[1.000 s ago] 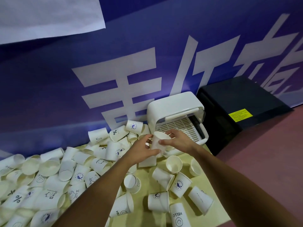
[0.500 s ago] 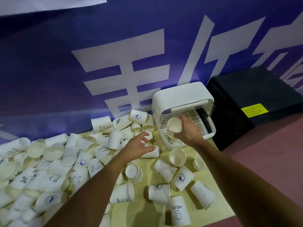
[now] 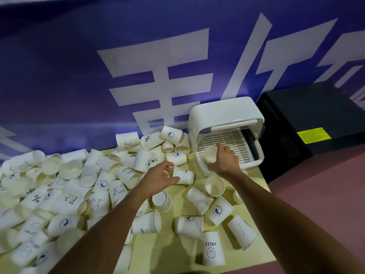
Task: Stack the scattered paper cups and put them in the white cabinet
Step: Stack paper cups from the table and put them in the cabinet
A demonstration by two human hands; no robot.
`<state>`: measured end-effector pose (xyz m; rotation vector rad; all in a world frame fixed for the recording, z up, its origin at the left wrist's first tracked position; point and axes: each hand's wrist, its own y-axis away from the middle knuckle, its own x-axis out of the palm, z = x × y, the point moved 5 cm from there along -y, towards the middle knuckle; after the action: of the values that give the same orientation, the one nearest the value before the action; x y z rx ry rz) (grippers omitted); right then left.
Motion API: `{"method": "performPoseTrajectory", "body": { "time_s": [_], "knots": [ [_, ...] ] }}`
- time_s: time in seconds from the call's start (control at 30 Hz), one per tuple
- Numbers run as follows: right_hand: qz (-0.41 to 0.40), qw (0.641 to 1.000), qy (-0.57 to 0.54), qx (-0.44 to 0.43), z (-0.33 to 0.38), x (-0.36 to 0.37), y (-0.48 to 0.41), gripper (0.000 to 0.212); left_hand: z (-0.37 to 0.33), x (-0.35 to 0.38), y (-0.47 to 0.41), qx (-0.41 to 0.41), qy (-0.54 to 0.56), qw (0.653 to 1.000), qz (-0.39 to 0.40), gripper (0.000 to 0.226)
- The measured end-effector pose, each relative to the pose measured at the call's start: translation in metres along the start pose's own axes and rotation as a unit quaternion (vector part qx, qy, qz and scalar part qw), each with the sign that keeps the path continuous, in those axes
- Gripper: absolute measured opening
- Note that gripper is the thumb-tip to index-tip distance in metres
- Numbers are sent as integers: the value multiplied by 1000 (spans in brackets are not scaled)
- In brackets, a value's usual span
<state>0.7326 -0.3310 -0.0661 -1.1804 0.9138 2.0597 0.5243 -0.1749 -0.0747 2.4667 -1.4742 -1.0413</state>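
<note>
The right hand point(image 3: 223, 162) grips a short cup stack point(image 3: 210, 154) just inside the open white cabinet point(image 3: 223, 113). The left hand point(image 3: 159, 179), fingers spread, hovers beside a lying cup point(image 3: 184, 176). Most other cups point(image 3: 126, 176) lie unstacked.

Yellow table point(image 3: 173, 254), scattered paper cups point(image 3: 189, 227), white cabinet point(image 3: 223, 113)

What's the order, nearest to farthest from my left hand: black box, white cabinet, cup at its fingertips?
1. Cup, at the left hand's fingertips.
2. White cabinet, farther right by the wall.
3. Black box, far right beyond the cabinet.
</note>
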Motion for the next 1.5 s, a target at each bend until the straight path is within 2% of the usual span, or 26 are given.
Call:
{"method": "performPoseTrajectory", "body": {
  "time_s": [0.13,0.27,0.47,0.6,0.7,0.83,0.97,1.2,1.43,1.5],
  "knots": [
    [-27,999,-31,-36,16,4,16,73,5,-6,13,7,-10,1000,-21,47],
    [-7,997,-39,-65,31,21,36,65,22,-13,30,-3,-14,999,-46,49],
    [3,997,-19,-81,38,47,65,68,54,-19,42,-14,-52,997,-59,56],
    [-2,998,36,-59,34,52,82,71,68,-16,42,-12,-67,996,-55,58],
    [-20,995,93,-36,32,54,94,74,72,-8,41,24,-113,992,-53,62],
    [-24,993,114,-8,24,57,105,75,73,-1,41,63,-183,980,-56,66],
    [-18,992,122,4,12,60,104,77,72,5,44,64,-263,961,-62,69],
    [-29,990,119,-66,-10,62,82,83,68,19,47,29,-278,954,-107,72],
    [11,995,68,-68,-31,65,78,83,54,40,56,-55,-286,948,-124,75],
    [18,997,42,-57,-40,61,82,81,40,43,56,-47,-323,937,-127,72]
  ]
}}
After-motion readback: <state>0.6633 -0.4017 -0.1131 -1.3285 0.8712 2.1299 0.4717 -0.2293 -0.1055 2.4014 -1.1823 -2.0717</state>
